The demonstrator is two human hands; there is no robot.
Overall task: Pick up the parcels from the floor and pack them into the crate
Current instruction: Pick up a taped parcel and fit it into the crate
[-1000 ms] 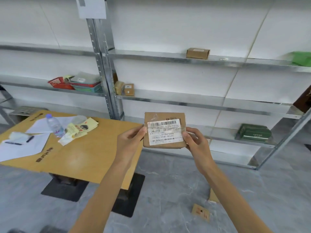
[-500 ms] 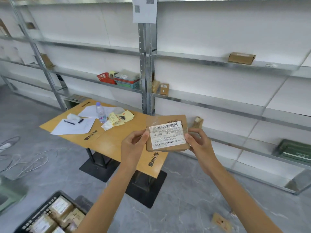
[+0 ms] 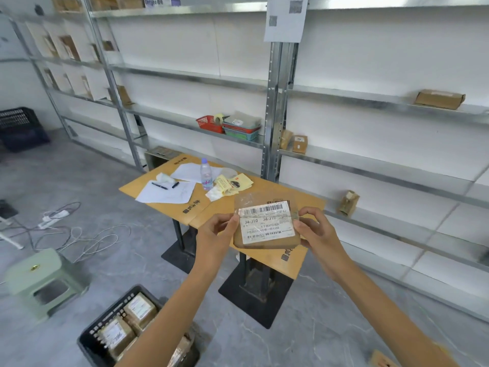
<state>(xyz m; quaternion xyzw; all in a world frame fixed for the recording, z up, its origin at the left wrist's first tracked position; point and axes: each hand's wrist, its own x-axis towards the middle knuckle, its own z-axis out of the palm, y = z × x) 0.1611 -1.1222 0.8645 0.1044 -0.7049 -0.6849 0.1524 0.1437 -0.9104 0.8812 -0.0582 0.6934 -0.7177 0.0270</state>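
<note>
View swung left since a second ago, so the black slatted plastic crate (image 3: 105,337) now shows lower-left, part-filled; my left hand (image 3: 215,235) and right hand (image 3: 316,234) pinch the flat brown labelled cardboard parcel (image 3: 267,223) by its edges at chest height, ready to lower in.

Crate (image 3: 111,329) below-left, w/ parcels (image 3: 139,309) inside

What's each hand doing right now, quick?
Left hand: closed on the left edge of the parcel.
Right hand: closed on the parcel's right edge; label faces the camera.
</note>
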